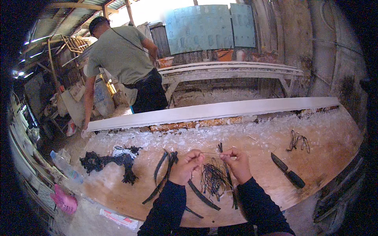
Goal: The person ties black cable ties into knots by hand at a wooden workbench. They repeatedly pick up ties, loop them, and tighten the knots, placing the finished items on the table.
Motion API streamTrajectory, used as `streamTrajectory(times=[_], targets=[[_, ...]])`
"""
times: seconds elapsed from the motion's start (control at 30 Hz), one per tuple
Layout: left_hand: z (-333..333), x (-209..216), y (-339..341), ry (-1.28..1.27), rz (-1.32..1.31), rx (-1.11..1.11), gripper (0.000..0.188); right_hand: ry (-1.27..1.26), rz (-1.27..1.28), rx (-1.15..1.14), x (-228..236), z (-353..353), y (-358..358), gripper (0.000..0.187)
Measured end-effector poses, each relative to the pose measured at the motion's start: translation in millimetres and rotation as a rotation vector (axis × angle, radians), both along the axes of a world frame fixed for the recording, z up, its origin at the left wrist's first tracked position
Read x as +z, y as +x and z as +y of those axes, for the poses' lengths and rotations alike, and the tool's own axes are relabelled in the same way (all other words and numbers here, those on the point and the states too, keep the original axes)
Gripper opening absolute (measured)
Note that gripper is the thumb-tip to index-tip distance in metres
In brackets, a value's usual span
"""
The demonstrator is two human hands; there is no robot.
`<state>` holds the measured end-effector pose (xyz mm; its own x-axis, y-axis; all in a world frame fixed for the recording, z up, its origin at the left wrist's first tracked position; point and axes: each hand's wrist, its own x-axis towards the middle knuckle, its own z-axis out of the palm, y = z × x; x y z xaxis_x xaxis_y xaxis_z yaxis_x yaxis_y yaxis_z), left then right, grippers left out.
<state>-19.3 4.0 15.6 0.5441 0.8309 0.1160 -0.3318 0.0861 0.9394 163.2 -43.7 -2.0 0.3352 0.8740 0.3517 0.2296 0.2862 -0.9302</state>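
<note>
Above the near middle of the wooden table, my left hand (186,168) and my right hand (238,163) each pinch a thin dark cord (212,153), stretched between their fingertips. Below them lies a loose tangle of dark cords (214,180). Black flat strips (202,196) lie around my left hand, and another dark strip (232,190) runs beside my right wrist. Right of my right hand rests a knife (284,166) with a dark blade and handle. Farther right is a small bunch of cord loops (297,141).
Bundles of black cords (118,160), one tied with white strands (125,151), lie at the left. A long white plaster strip (220,109) borders the table's far side. A person (122,59) bends beyond it. A plastic bottle (67,167) and pink glove-like item (64,199) sit left.
</note>
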Motion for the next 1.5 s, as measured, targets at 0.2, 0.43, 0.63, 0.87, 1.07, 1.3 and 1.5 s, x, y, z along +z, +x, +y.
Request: streamTrajectory(times=[0.2, 0.43, 0.63, 0.87, 1.07, 1.3, 1.5], targets=[[12, 3, -6, -0.021, 0.119, 0.304, 0.016, -0.122, -0.01, 0.147, 11, -8, -12, 0.014], [17, -5, -6, 0.0, 0.086, 0.426, 0.021, -0.043, -0.585, 0.101, 19, -20, -28, 0.017], [18, -11, -3, -0.07, 0.053, 0.47, 0.02, 0.048, -0.739, 0.128, 14, -24, -43, 0.013], [25, -22, 5, 0.0, 0.132, 0.554, 0.019, 0.123, -0.821, 0.06, 19, -28, -48, 0.015], [37, -32, -7, 0.132, 0.44, 0.457, 0.022, -0.07, -0.949, 0.062, 24, -15, -6, 0.021], [30, -28, -5, 0.258, 0.645, 0.263, 0.027, -0.547, -1.052, -0.133, 6, -9, 35, 0.023], [28, -29, 3, 0.27, 0.502, 0.396, 0.035, -0.601, -0.985, -0.087, -3, -5, 34, 0.025]])
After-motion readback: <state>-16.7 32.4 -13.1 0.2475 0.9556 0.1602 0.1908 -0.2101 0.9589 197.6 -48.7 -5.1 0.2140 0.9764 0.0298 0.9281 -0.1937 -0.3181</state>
